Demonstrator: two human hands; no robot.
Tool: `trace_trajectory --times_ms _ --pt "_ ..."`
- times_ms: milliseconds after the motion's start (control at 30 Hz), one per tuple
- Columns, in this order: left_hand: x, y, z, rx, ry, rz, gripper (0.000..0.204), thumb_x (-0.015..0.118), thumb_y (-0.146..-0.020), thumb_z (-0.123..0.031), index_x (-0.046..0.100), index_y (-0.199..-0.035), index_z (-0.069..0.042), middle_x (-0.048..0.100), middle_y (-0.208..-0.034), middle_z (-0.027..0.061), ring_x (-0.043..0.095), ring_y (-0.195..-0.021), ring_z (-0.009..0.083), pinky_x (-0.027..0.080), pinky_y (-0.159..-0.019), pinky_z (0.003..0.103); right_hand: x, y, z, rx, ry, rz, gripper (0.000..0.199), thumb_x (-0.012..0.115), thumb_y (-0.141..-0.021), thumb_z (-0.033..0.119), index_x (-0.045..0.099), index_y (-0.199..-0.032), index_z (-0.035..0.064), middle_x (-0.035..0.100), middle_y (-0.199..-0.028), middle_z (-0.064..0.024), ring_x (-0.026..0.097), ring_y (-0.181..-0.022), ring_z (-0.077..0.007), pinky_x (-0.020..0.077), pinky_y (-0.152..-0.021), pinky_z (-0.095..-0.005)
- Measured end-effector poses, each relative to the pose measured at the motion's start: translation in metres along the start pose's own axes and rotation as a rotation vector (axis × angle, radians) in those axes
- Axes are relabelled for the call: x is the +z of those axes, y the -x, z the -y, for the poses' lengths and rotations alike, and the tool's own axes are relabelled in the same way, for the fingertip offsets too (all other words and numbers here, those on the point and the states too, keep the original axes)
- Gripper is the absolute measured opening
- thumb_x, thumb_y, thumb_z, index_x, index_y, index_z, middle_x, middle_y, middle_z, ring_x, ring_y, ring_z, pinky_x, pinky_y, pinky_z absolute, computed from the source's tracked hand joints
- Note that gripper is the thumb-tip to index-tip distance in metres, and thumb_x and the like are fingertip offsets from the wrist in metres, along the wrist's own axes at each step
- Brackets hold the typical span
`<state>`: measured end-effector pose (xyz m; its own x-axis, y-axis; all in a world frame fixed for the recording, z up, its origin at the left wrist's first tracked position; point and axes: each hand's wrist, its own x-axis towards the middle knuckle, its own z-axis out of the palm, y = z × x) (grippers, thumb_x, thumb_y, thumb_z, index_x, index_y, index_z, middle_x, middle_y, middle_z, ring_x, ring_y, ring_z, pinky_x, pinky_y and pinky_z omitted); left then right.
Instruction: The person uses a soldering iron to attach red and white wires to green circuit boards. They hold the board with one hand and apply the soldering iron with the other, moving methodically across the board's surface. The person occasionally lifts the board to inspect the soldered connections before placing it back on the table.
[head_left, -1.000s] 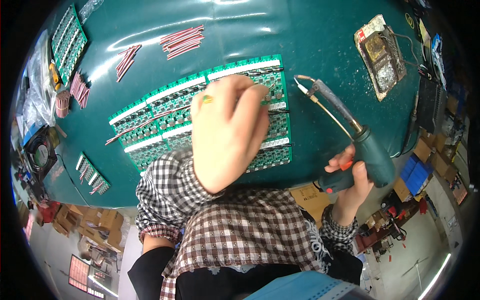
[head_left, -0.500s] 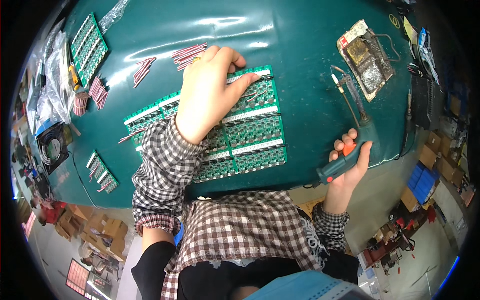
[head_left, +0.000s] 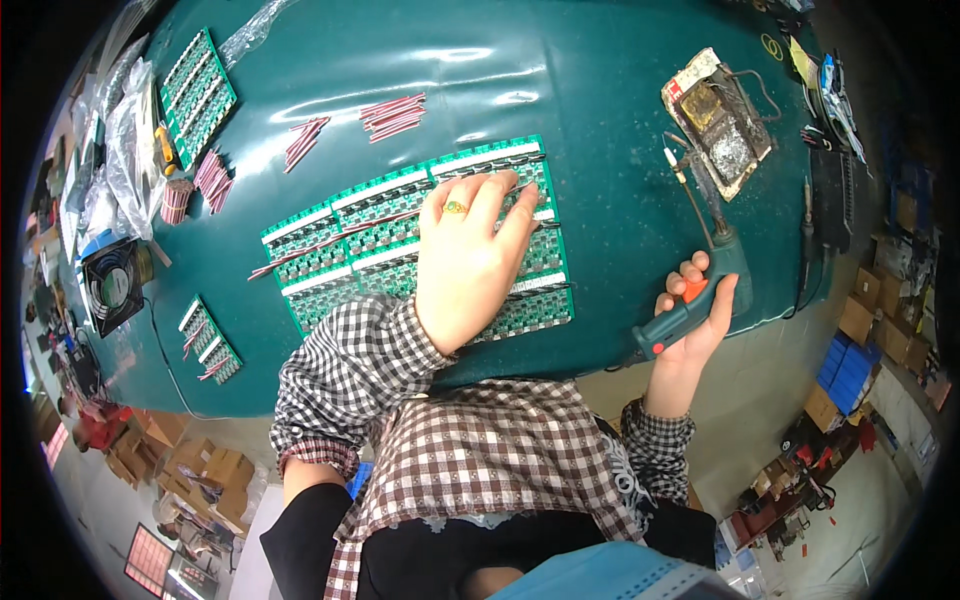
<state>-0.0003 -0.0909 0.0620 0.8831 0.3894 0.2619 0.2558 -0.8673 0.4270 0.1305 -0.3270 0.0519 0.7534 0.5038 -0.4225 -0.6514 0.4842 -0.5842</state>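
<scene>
A large sheet of joined green circuit boards (head_left: 385, 187) lies before me, with white strips and dark components in rows. My left hand (head_left: 472, 250), a ring on one finger, rests over its right part. Its thumb and fingertips come together near the upper right; what they hold, if anything, is hidden. Red and white wires (head_left: 335, 240) lie across the sheet and pass toward that hand. To the right, my right hand (head_left: 700, 325) grips a dark green soldering gun (head_left: 735, 265) with an orange trigger, its tip pointing up and away, apart from the boards.
Beyond the gun sits a stained soldering tray (head_left: 735, 145). Short red and white wires (head_left: 393, 117) lie in bunches past the boards. At left are another board sheet (head_left: 198, 97), a wire bundle (head_left: 176, 202), plastic bags (head_left: 130, 150), a small fan (head_left: 110, 287) and a small board piece (head_left: 210, 340).
My left hand has drawn back toward me and to the right from the boards' far edge, its fingertips now over the upper right boards. The right hand with the soldering gun has barely moved.
</scene>
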Motion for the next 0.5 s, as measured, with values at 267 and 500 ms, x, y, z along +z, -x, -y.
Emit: trace_trajectory --times_ms 267,500 --pt "0.0032 0.0034 -0.0033 -0.025 -0.049 0.029 0.037 0.069 -0.077 -0.010 0.065 -0.114 -0.011 0.059 -0.113 0.0048 0.056 -0.104 0.0238 0.040 -0.091 0.042 0.0022 -0.0009 0.0005 0.003 0.042 -0.012 0.040 0.050 -0.097 0.041 0.049 -0.107 0.0024 0.057 -0.086 -0.0050 0.061 -0.079 -0.0180 0.0584 -0.057 -0.0298" --pt "0.0088 0.0073 -0.0071 -0.042 -0.073 0.041 0.044 0.062 -0.074 -0.006 0.062 -0.118 -0.012 0.055 -0.118 0.0083 0.051 -0.110 0.0260 0.038 -0.094 0.046 0.0037 -0.0031 -0.0014 0.018 0.041 0.003 0.039 0.050 -0.097 0.041 0.049 -0.107 0.0032 0.058 -0.086 -0.0051 0.061 -0.080 -0.0173 0.0583 -0.059 -0.0288"
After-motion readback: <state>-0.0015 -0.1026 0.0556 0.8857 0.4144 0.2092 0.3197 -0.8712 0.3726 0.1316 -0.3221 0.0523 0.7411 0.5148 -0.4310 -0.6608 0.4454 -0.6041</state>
